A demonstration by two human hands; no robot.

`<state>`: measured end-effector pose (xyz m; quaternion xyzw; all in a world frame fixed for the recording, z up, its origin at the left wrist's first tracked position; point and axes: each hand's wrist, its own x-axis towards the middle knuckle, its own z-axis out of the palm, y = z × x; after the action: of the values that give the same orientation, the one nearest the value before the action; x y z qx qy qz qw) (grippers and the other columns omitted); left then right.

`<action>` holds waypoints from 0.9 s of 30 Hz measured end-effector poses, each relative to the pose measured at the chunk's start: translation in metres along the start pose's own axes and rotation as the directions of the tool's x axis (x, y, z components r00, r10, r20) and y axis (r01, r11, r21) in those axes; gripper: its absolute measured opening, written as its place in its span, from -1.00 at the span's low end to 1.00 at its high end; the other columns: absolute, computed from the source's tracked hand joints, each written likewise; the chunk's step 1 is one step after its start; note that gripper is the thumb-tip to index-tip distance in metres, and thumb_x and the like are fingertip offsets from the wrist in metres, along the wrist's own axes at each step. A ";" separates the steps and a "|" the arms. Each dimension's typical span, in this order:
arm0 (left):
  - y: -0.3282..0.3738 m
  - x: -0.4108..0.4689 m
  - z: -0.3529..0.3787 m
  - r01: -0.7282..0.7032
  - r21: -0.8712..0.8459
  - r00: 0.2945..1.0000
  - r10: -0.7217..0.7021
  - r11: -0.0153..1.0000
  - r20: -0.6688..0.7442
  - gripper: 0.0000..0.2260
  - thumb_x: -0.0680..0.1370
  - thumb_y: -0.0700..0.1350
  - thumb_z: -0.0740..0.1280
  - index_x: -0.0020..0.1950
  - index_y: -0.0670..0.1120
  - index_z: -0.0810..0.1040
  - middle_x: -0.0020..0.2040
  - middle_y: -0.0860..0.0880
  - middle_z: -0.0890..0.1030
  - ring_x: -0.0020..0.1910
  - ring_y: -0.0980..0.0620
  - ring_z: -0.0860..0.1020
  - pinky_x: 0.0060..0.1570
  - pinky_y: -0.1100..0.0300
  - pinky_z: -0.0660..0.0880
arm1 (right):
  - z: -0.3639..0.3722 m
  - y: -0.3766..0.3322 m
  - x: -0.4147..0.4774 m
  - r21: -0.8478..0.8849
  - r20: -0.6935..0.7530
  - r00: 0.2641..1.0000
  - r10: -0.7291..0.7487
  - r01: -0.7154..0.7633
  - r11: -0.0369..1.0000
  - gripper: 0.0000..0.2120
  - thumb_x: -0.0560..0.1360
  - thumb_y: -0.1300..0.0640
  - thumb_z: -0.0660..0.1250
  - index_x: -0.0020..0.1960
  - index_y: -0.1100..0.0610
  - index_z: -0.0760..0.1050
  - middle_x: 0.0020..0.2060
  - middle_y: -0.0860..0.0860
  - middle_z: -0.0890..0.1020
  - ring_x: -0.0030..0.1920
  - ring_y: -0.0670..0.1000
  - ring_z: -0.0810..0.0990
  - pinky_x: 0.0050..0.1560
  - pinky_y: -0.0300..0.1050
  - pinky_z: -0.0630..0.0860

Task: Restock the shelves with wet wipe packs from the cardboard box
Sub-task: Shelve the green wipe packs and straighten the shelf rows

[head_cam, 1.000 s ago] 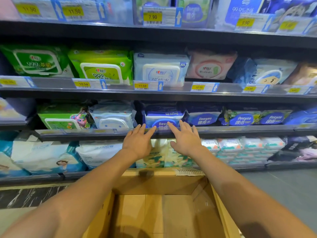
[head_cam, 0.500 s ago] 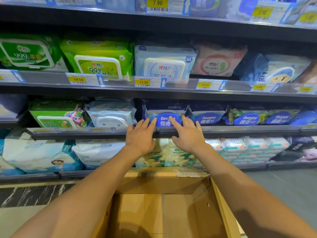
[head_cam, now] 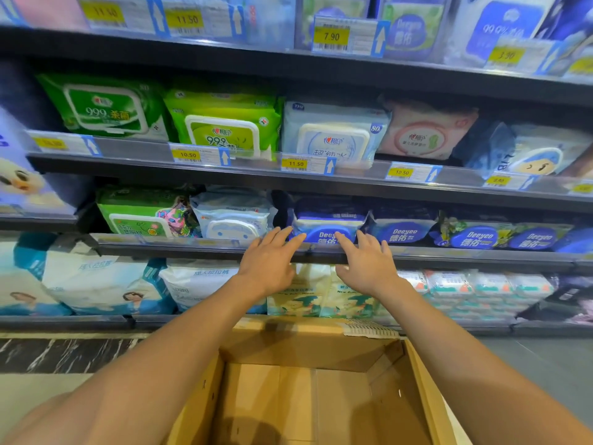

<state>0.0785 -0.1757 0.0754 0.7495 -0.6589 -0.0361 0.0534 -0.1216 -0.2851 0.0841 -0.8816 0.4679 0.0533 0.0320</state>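
Now that both hands have crept up, left hand (head_cam: 268,263) and right hand (head_cam: 369,264) rest flat-fingered, holding nothing, seemingly nudging the blue pack (head_cam: 327,224) back; the cardboard box (head_cam: 308,393) looks empty.

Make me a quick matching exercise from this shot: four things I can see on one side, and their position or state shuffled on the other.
Things:
1. cardboard box
2. blue Deeyeo pack
3. 7.90 price tag
4. pink wipe pack

Descriptions:
A. on the top shelf edge
B. open, nothing visible inside
C. at the fingertips of both hands
D. right of the pale blue pack, above a 10.50 tag

Pairs: 1-B, 2-C, 3-A, 4-D
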 end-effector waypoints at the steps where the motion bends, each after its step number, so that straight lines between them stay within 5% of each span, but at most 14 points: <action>1: -0.006 -0.008 -0.003 0.008 -0.014 1.000 -0.009 1.000 -0.024 -0.32 0.62 -0.01 0.30 0.68 0.12 0.05 0.69 -0.05 0.08 0.66 -0.10 0.04 0.56 -0.13 0.14 | -0.001 -0.007 -0.004 -0.002 0.005 1.000 0.008 -0.008 1.000 -0.28 0.61 -0.18 0.20 0.66 -0.10 -0.04 0.63 0.22 0.09 0.63 0.23 0.03 0.59 0.30 -0.03; 5: -0.039 -0.038 -0.014 0.120 -0.083 0.986 -0.128 0.989 -0.109 -0.37 0.59 -0.05 0.29 0.64 0.06 0.17 0.63 -0.03 0.24 0.59 -0.09 0.22 0.43 -0.08 0.33 | -0.002 -0.048 -0.015 0.034 -0.056 0.997 -0.045 0.047 0.998 -0.28 0.59 -0.19 0.21 0.66 -0.05 0.02 0.61 0.17 0.19 0.60 0.21 0.15 0.58 0.26 0.08; 9: -0.075 -0.060 -0.015 0.305 -0.285 0.923 -0.356 0.909 -0.147 -0.46 0.59 -0.06 0.33 0.56 -0.03 0.29 0.47 -0.07 0.42 0.40 -0.14 0.42 0.25 -0.07 0.47 | -0.004 -0.103 -0.021 0.262 -0.110 0.988 -0.106 0.132 0.956 -0.29 0.60 -0.12 0.27 0.65 0.07 0.12 0.58 0.08 0.30 0.55 0.15 0.29 0.50 0.19 0.31; 14: -0.117 -0.064 -0.018 0.457 -0.608 0.820 -0.573 0.650 0.003 -0.36 0.65 -0.07 0.34 0.65 -0.17 0.15 0.58 -0.19 0.29 0.53 -0.23 0.32 0.42 -0.09 0.35 | -0.005 -0.158 0.006 0.699 -0.050 0.996 0.067 -0.013 0.715 -0.31 0.59 0.02 0.38 0.61 0.18 0.20 0.51 0.12 0.40 0.44 0.16 0.45 0.39 0.08 0.44; 17: -0.134 -0.056 -0.017 0.453 -0.682 0.820 -0.568 0.574 0.067 -0.33 0.68 -0.06 0.31 0.68 -0.19 0.05 0.59 -0.19 0.30 0.52 -0.21 0.35 0.41 -0.03 0.35 | -0.007 -0.176 0.026 0.757 -0.079 0.981 0.175 -0.055 0.651 -0.54 0.56 0.05 0.42 0.37 0.21 0.42 0.20 0.10 0.57 0.21 0.17 0.56 0.06 -0.06 0.45; 19: -0.140 -0.051 -0.018 0.449 -0.725 0.814 -0.573 0.522 0.091 -0.38 0.67 -0.05 0.31 0.67 -0.13 0.14 0.58 -0.15 0.34 0.45 -0.22 0.45 0.40 -0.06 0.43 | -0.008 -0.184 0.035 0.774 -0.078 0.972 0.221 -0.081 0.628 -0.54 0.56 0.04 0.45 0.35 0.22 0.44 0.13 0.08 0.58 0.20 0.15 0.56 0.02 -0.11 0.40; 21: -0.142 -0.046 -0.016 0.420 -0.733 0.826 -0.561 0.535 0.064 -0.70 0.67 -0.07 0.31 0.40 0.06 0.47 0.39 -0.08 0.50 0.21 -0.19 0.64 0.24 -0.18 0.56 | -0.005 -0.190 0.044 0.778 -0.082 0.962 0.259 -0.100 0.620 -0.51 0.53 0.00 0.48 0.35 0.20 0.46 0.17 0.10 0.62 0.22 0.17 0.59 0.05 -0.08 0.44; 22: -0.143 -0.044 -0.015 0.407 -0.729 0.826 -0.563 0.551 0.036 -0.86 0.67 -0.08 0.31 0.10 0.19 0.49 0.20 -0.01 0.53 0.04 -0.16 0.70 0.13 -0.19 0.61 | -0.001 -0.193 0.048 0.770 -0.093 0.958 0.272 -0.104 0.629 -0.52 0.51 -0.02 0.50 0.31 0.19 0.48 0.17 0.10 0.63 0.19 0.17 0.60 0.03 -0.07 0.45; 23: -0.145 -0.038 -0.012 0.409 -0.716 0.816 -0.579 0.567 0.007 -0.76 0.67 -0.08 0.32 -0.12 0.21 0.38 0.03 0.04 0.52 -0.11 -0.12 0.72 0.03 -0.19 0.64 | 0.002 -0.196 0.050 0.761 -0.111 0.953 0.283 -0.102 0.641 -0.54 0.50 -0.04 0.51 0.27 0.18 0.49 0.14 0.10 0.64 0.16 0.16 0.61 -0.01 -0.07 0.46; 25: -0.145 -0.032 -0.009 0.413 -0.714 0.779 -0.626 0.565 -0.044 -0.67 0.65 -0.05 0.36 -0.23 0.16 0.31 -0.22 0.15 0.44 -0.31 -0.05 0.71 -0.11 -0.16 0.67 | 0.007 -0.199 0.054 0.748 -0.148 0.939 0.309 -0.098 0.657 -0.53 0.50 -0.04 0.52 0.26 0.19 0.48 0.10 0.10 0.63 0.12 0.15 0.61 -0.04 -0.06 0.48; 27: -0.145 -0.027 -0.008 0.430 -0.696 0.758 -0.648 0.576 -0.068 -0.76 0.62 -0.01 0.40 -0.22 0.04 0.46 -0.31 0.16 0.49 -0.37 -0.02 0.69 -0.18 -0.13 0.67 | 0.010 -0.199 0.057 0.759 -0.172 0.927 0.333 -0.091 0.645 -0.51 0.51 -0.03 0.52 0.29 0.20 0.46 0.12 0.10 0.63 0.13 0.15 0.62 0.03 -0.03 0.52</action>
<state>0.2183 -0.1305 0.0641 0.8452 -0.3231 -0.1534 0.3970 0.0741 -0.2196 0.0683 -0.7281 0.5495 -0.2696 0.3087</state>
